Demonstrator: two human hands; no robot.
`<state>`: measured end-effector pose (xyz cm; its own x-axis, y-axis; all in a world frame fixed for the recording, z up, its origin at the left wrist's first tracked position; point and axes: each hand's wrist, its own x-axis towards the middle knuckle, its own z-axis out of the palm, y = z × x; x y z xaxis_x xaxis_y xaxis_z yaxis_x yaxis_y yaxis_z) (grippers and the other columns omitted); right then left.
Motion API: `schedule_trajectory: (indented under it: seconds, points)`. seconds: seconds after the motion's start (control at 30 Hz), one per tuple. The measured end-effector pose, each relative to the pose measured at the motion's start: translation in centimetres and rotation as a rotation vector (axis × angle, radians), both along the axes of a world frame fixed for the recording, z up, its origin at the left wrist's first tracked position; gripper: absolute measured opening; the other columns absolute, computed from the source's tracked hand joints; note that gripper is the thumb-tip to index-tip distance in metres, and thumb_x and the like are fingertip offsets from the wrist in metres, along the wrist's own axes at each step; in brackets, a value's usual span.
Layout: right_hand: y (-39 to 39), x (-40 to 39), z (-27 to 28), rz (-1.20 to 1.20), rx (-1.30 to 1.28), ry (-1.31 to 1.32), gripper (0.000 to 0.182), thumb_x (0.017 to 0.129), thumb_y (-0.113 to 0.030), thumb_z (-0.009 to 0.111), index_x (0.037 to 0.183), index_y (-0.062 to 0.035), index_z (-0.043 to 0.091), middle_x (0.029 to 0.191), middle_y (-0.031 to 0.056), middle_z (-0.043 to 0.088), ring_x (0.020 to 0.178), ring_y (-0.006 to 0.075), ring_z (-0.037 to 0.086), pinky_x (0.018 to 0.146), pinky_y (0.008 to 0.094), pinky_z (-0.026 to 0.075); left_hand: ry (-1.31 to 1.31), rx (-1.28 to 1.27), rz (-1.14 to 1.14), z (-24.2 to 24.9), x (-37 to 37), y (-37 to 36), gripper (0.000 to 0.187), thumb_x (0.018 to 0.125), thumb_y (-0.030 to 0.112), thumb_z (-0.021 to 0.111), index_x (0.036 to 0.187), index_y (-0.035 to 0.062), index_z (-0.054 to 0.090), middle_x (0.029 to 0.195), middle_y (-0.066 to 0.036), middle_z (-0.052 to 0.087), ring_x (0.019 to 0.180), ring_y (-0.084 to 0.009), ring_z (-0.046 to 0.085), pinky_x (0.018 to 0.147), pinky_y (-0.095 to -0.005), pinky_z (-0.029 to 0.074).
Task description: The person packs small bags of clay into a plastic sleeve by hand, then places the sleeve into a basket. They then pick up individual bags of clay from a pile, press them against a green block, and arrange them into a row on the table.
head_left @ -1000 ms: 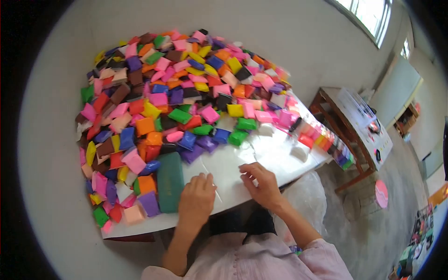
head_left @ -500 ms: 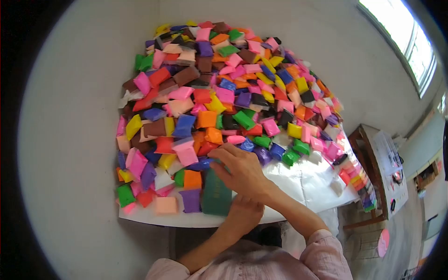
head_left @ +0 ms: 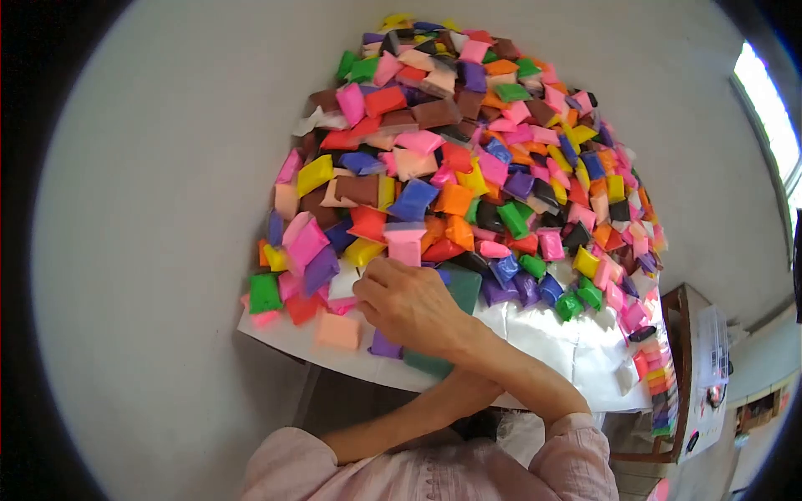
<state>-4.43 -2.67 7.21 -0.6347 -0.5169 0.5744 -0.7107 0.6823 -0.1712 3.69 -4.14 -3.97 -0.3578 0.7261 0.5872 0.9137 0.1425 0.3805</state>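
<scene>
My right hand point(head_left: 409, 305) is over the front of the pile, its fingers curled together beside a white packet point(head_left: 343, 282); what they hold, if anything, is hidden. A pink packet point(head_left: 405, 250) lies just above it, and a purple packet point(head_left: 385, 345) shows partly below. Beneath my right forearm, my left hand point(head_left: 478, 389) is mostly covered, its fingers out of sight, near the table edge. A flat dark green object point(head_left: 465, 290) lies partly under my right hand and wrist.
Many colourful packets are heaped on the white-covered table point(head_left: 535, 338). A peach packet point(head_left: 338, 331) lies near the front edge. Walls stand behind and at the left. To the right is a wooden table point(head_left: 687, 313) with a clear plastic container point(head_left: 713, 344).
The view has shifted, so the pile appears farther right. My right hand has moved left across the packets, over where an orange one showed. My left hand is now more hidden under my right forearm.
</scene>
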Motion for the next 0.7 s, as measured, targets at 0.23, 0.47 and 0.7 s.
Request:
schedule_trajectory:
  seconds: [0.23, 0.47, 0.7]
  points:
    - [-1.4, -1.6, -3.0, -0.112, 0.384, 0.201, 0.02, 0.075, -0.014, 0.063, 0.091, -0.0009, 0.062, 0.09, 0.0106, 0.057, 0.077, 0.0267, 0.059, 0.063, 0.0358, 0.049, -0.173, 0.042, -0.054, 0.0, -0.1, -0.1, 0.052, 0.091, 0.017, 0.056, 0.137, -0.0022, 0.044, 0.137, -0.023, 0.048, 0.126, -0.0395, 0.048, 0.11, -0.0489, 0.032]
    - [-2.6, -1.6, -3.0, -0.202, 0.605, 0.374, 0.021, 0.075, -0.015, 0.062, 0.09, -0.0006, 0.062, 0.085, 0.0086, 0.056, 0.08, 0.0234, 0.058, 0.064, 0.0321, 0.045, -0.3, -0.088, -0.068, 0.2, -0.2, -0.1, 0.051, 0.093, 0.016, 0.054, 0.14, -0.0006, 0.043, 0.144, -0.023, 0.044, 0.134, -0.0385, 0.042, 0.115, -0.0473, 0.028]
    - [1.2, 0.5, 0.3, -0.253, 0.151, 0.315, 0.016, 0.075, -0.009, 0.06, 0.091, -0.0037, 0.06, 0.078, 0.0079, 0.054, 0.072, 0.0264, 0.057, 0.058, 0.0387, 0.048, -0.067, 0.09, 0.007, -1.7, -0.3, 0.9, 0.038, 0.09, 0.013, 0.055, 0.126, -0.0002, 0.054, 0.128, -0.023, 0.055, 0.121, -0.0382, 0.052, 0.104, -0.0496, 0.039]
